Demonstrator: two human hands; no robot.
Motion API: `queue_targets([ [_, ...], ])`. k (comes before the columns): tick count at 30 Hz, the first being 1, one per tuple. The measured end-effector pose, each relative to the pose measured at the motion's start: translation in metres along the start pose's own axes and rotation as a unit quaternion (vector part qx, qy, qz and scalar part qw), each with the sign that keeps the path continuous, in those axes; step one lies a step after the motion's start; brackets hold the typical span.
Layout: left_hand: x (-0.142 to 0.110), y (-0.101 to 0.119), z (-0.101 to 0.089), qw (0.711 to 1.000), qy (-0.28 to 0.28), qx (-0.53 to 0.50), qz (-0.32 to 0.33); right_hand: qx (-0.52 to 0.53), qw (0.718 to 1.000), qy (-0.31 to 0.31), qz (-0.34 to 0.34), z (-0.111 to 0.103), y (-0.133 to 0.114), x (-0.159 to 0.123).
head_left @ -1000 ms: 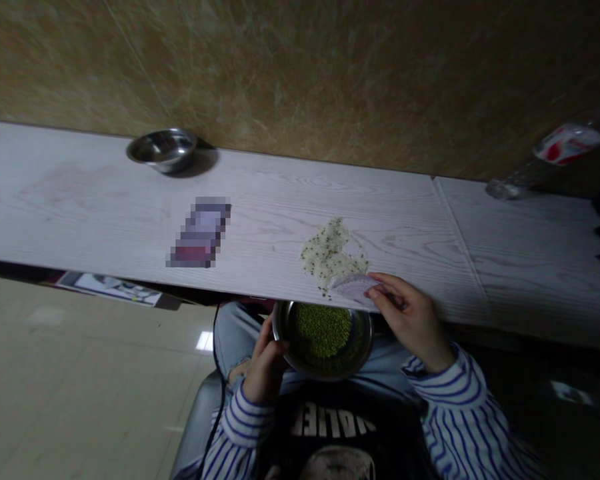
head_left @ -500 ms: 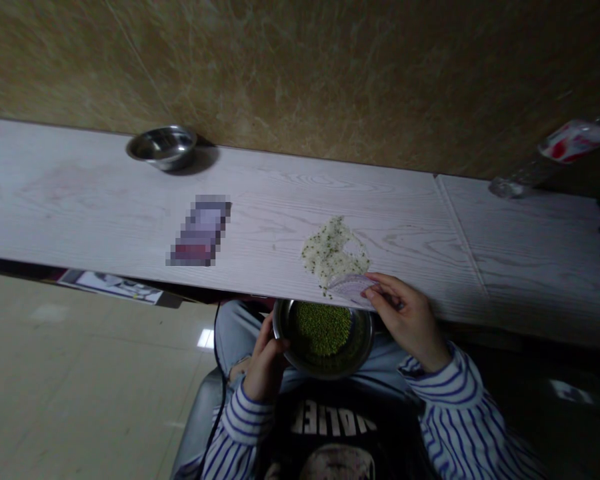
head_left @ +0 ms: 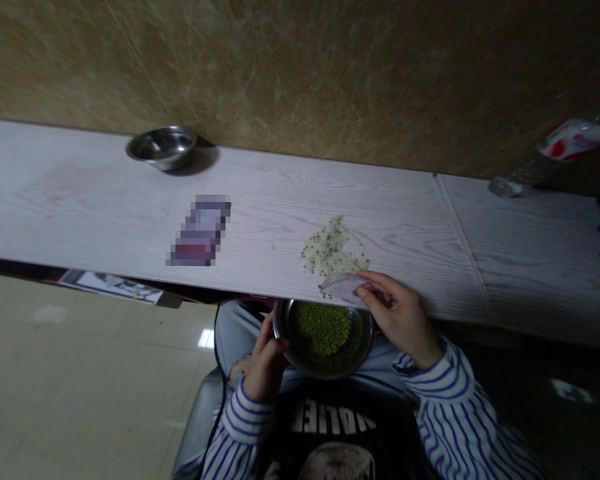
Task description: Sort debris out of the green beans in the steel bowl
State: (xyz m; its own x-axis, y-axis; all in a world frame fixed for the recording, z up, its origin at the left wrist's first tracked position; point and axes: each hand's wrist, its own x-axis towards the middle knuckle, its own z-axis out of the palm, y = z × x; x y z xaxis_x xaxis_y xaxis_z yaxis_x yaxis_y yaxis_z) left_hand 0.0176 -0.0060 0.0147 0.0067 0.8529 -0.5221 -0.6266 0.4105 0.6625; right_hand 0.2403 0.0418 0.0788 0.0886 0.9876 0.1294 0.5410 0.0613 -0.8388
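My left hand is closed on the left rim of a steel bowl, held just under the table's front edge above my lap. Small green beans, like mung beans, cover the bowl's bottom. Between thumb and fingers, my right hand pinches a thin, clear, ridged plastic piece, flat and round-edged. That piece lies low over the table edge, at the near side of a spread of white rice-like grains mixed with green beans. Whether it touches the grains I cannot tell.
Another steel bowl stands near the wall at the back left. A blurred-out, phone-shaped object lies on the white wood-grain table. At the back right, a clear plastic bottle with a red and white label stands by the wall.
My right hand has moved slightly left with the plastic piece, along the near side of the grains. My left hand and the bowl of beans stay in place.
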Motion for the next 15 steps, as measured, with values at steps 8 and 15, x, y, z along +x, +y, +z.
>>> queue_targets([
  [8, 0.003, -0.002, -0.004, 1.000, -0.008, 0.001, 0.000, 0.000, 1.000, 0.016, 0.005, -0.010, -0.001, -0.002],
  [15, 0.004, -0.003, -0.005, 1.000, -0.011, 0.004, -0.008, -0.002, 1.000, 0.010, 0.007, -0.010, 0.004, -0.004],
])
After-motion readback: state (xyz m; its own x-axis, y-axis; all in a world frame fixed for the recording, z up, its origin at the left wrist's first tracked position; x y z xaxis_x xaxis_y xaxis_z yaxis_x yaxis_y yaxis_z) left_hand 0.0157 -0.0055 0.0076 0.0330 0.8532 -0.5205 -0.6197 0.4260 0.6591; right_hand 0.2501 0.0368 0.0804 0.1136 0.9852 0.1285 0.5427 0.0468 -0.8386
